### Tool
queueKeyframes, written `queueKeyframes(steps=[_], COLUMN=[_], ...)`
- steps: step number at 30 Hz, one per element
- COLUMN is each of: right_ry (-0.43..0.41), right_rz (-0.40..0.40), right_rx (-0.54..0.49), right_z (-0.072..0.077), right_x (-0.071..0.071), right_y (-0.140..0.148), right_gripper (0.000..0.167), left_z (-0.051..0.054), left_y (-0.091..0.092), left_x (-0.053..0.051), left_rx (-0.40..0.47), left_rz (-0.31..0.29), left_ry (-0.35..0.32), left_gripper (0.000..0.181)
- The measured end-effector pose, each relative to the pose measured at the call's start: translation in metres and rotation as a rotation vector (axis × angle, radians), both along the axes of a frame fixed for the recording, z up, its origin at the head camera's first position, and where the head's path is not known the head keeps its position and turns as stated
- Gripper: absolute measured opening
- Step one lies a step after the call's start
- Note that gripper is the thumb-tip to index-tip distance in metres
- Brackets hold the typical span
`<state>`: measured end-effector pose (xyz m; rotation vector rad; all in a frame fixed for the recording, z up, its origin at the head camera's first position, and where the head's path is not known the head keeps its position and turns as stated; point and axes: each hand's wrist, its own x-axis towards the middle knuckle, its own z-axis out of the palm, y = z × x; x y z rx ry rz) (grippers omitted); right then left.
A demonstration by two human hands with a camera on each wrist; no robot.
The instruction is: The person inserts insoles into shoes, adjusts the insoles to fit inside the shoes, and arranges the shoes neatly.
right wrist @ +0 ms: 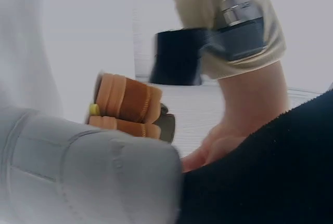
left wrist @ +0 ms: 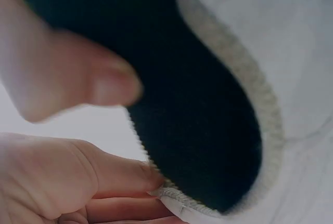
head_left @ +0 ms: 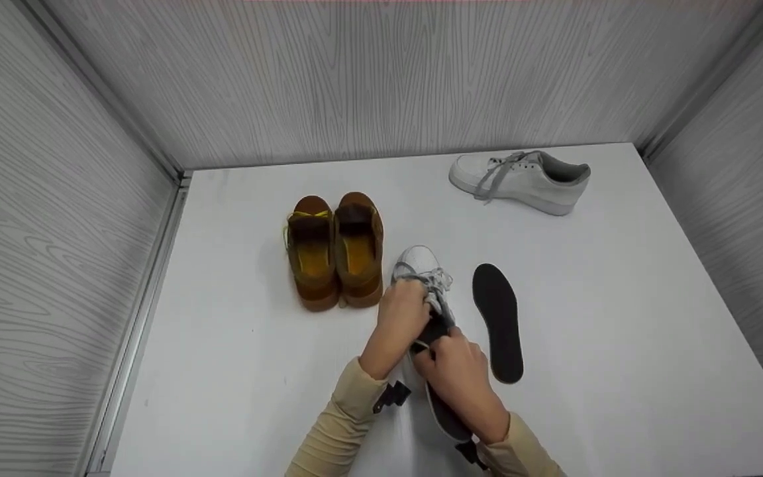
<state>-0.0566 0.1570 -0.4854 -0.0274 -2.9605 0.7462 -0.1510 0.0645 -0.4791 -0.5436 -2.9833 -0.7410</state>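
A white sneaker (head_left: 416, 260) with grey laces stands near the middle of the table, toe pointing away from me. My left hand (head_left: 403, 311) grips it near the laces and tongue, fingers curled. My right hand (head_left: 457, 368) holds a black insole (head_left: 448, 419), whose front part lies in the shoe's opening while the heel end sticks out toward me. In the left wrist view the black insole (left wrist: 203, 104) lies against the shoe's padded collar (left wrist: 250, 73), with fingers pinching the edge. How far the insole reaches inside is hidden. A second black insole (head_left: 499, 324) lies flat to the right.
A pair of brown loafers (head_left: 358, 291) with yellow laces stands left of the sneaker. The other white sneaker (head_left: 520, 182) rests at the back right. Grey wood-grain panels (head_left: 355, 79) enclose the white table (head_left: 222, 331) at the back and sides.
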Motion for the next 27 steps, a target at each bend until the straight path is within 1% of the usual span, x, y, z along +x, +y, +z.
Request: queueKeyframes(steps=[3,6,9,11,13,15,17,19,22,24,27], right_ry=[0.046,0.116,0.160,0.166,0.141,0.098,0.040,-0.035,-0.135,-0.174,-0.213], right_rz=[-0.013,-0.022,-0.029,-0.036,-0.030,-0.007,0.033,0.069,0.101,0.110,0.124], right_rx=[0.020,0.062,0.077,0.080,0.084,0.092,0.108,0.123,0.161,0.174,0.171], right_z=[-0.009,-0.025,-0.037,-0.040,-0.035,-0.027,-0.015,-0.001,0.016,0.022,0.023], right_x=[-0.007,-0.018,-0.029,-0.031,-0.029,-0.022,-0.013,-0.004,0.006,0.008,0.007], right_y=[-0.002,-0.004,-0.006,-0.007,-0.008,-0.010,-0.011,-0.012,-0.010,-0.008,-0.007], right_gripper=[0.040,0.039,0.032,0.028,0.026,0.027,0.026,0.027,0.029,0.030,0.030], left_z=[0.000,-0.001,-0.001,-0.001,-0.002,-0.002,-0.003,-0.004,-0.006,-0.008,-0.008], left_y=[0.001,0.002,0.002,0.002,0.002,0.001,0.001,0.001,0.001,0.000,0.000], left_x=[0.001,0.001,0.002,0.002,0.002,0.003,0.004,0.004,0.003,0.002,0.001], left_rx=[-0.002,0.012,0.026,0.030,0.024,0.021,0.023,0.034,0.051,0.054,0.049], left_rz=[-0.004,-0.009,-0.014,-0.011,-0.006,0.001,0.001,-0.008,-0.018,-0.012,0.009], left_ry=[-0.008,-0.021,-0.022,-0.024,-0.018,-0.015,-0.002,0.013,0.028,0.038,0.023], left_gripper=[0.036,0.039,0.036,0.031,0.028,0.027,0.027,0.026,0.027,0.026,0.024])
